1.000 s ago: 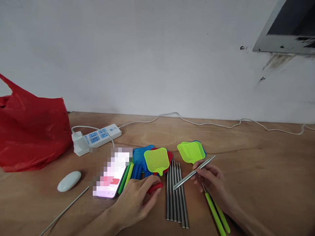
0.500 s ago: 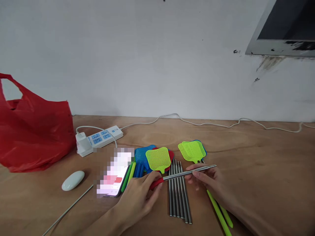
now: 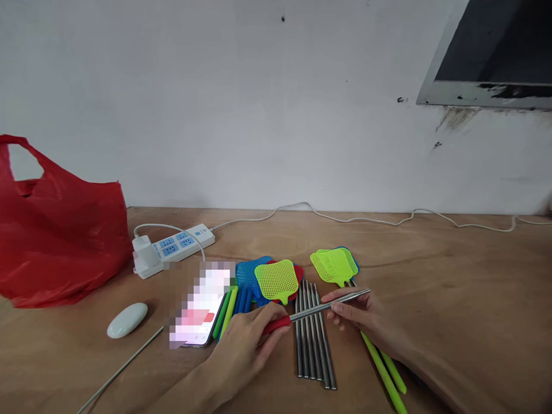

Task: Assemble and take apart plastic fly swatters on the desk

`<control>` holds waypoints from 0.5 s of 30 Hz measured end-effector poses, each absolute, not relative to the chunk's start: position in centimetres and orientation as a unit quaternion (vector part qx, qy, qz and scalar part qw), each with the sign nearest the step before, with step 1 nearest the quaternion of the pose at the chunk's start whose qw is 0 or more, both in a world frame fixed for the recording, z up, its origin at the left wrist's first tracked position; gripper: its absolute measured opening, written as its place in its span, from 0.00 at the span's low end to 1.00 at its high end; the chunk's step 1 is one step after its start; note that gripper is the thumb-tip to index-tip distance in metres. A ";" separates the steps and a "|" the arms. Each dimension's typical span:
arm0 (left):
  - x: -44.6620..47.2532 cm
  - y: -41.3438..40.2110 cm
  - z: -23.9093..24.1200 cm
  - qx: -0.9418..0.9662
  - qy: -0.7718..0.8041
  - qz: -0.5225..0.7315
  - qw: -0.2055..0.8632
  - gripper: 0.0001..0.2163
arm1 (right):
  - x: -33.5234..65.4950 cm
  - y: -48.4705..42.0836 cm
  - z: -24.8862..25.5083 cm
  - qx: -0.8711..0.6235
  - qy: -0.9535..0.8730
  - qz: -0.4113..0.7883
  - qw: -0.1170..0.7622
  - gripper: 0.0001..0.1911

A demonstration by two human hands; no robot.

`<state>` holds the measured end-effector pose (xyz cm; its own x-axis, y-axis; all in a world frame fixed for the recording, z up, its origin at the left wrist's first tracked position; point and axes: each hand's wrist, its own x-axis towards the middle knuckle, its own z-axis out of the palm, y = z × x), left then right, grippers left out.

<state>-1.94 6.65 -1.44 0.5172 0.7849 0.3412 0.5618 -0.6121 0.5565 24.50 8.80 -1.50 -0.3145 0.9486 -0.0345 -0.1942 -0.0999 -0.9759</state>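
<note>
My left hand (image 3: 244, 345) is closed on a red plastic handle (image 3: 276, 325) just above the wooden table (image 3: 452, 299). My right hand (image 3: 360, 316) pinches a thin metal rod (image 3: 330, 305) that lies nearly level, its left end meeting the red handle. Below them lies a row of several metal rods (image 3: 313, 339). A pile of fly swatter heads sits behind: a yellow-green head (image 3: 276, 280) on a red and a blue head (image 3: 248, 271). To the right another yellow-green swatter (image 3: 334, 265) lies, its green handles (image 3: 386, 374) running under my right wrist.
A phone (image 3: 200, 310) with a lit screen lies left of my left hand, beside green and blue handles (image 3: 230, 305). Farther left are a white oval object (image 3: 127, 319), a power strip (image 3: 172, 246) with a white cable, a red plastic bag (image 3: 60, 230) and a loose metal rod (image 3: 116, 371).
My right hand has swung the metal rod from tilted up to nearly level and brought its left end to the red handle in my left hand. The view shifted slightly.
</note>
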 end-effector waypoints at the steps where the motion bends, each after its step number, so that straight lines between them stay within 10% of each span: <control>1: -2.0 6.7 -1.5 0.850 0.395 0.289 0.193 0.05 | 24.5 8.7 -1.4 -0.377 -0.500 0.642 0.443 0.14; 15: -1.7 6.5 -0.8 0.840 0.408 0.296 0.200 0.03 | 24.0 9.5 -2.0 -0.387 -0.487 0.581 0.525 0.16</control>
